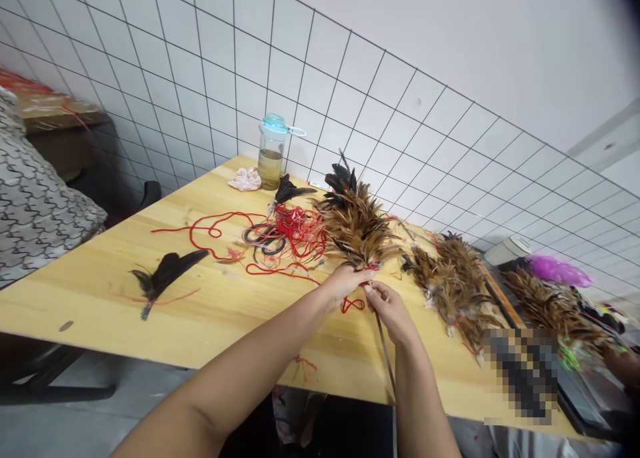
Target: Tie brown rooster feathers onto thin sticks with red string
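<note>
A brown and black feather duster (361, 225) lies over the table, its feathers pointing away from me. My left hand (344, 286) is closed around its base, where red cord is wound. Close against it, my right hand (389, 305) pinches with thumb and fingers at the top of the thin stick (385, 351), which runs down past the table's front edge. Whether red cord is also between those fingertips, I cannot tell. A loop of red cord (353, 305) lies just below my left hand.
Tangled red cord (297, 226) and scissors with dark handles (273, 239) lie left of the duster. Loose black feathers (167, 275) are farther left. A water bottle (271, 155) stands at the back. More feather bundles (457, 278) lie right. A wire grid (310, 78) borders the table.
</note>
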`<state>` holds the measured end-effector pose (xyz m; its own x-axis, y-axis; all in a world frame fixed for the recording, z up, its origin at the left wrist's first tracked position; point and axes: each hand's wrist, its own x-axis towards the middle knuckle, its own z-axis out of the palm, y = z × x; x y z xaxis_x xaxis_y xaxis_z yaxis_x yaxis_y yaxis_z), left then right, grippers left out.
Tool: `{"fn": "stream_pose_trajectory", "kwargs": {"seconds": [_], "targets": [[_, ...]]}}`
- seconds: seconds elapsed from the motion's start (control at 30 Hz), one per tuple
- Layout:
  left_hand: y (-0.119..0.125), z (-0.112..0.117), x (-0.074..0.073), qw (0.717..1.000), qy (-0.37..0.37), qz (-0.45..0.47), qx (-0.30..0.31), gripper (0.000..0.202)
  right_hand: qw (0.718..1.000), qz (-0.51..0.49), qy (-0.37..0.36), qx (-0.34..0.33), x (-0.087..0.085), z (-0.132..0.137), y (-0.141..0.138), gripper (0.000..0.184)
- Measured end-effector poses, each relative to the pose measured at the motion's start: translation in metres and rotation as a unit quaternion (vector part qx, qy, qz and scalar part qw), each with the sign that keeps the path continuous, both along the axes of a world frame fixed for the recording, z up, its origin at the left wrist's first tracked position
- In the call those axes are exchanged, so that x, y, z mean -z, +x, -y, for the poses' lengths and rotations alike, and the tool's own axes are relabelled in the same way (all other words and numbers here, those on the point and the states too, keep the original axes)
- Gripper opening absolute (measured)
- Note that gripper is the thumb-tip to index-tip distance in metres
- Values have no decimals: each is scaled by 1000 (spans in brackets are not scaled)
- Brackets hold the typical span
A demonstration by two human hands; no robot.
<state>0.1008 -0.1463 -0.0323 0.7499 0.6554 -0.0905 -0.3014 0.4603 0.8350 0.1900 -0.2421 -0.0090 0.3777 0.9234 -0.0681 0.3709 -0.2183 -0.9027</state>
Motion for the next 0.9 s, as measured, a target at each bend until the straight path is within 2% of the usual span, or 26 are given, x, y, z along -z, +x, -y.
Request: {"fn": "stream_pose_trajectory", "kwargs": {"seconds": [0.13, 0.3, 0.43, 0.5, 0.63, 0.8, 0.9], "targets": [[-5, -4, -1, 999, -24, -30, 24, 27, 990, -135, -24, -30, -6, 3, 11, 46], [-9, -9, 3, 997, 20, -63, 43, 31, 968, -243, -54, -40, -5, -9, 17, 47], [-9, -13, 7, 996, 32, -75, 37, 33, 949, -312, -19, -48, 1, -21, 14, 44], [-9, -15, 9, 997, 36, -72, 20, 35, 941, -333, 8, -53, 7, -26, 13, 42], [-7, -15, 12, 997, 44, -58, -7, 39, 931, -360, 13, -54, 17, -31, 14, 42], [-3, -9, 13, 999, 23, -42, -23, 45, 932, -359, 28, -43, 17, -30, 19, 38], [0, -8, 13, 999, 25, -6, -41, 45, 939, -341, 52, -12, 16, -28, 24, 36]]}}
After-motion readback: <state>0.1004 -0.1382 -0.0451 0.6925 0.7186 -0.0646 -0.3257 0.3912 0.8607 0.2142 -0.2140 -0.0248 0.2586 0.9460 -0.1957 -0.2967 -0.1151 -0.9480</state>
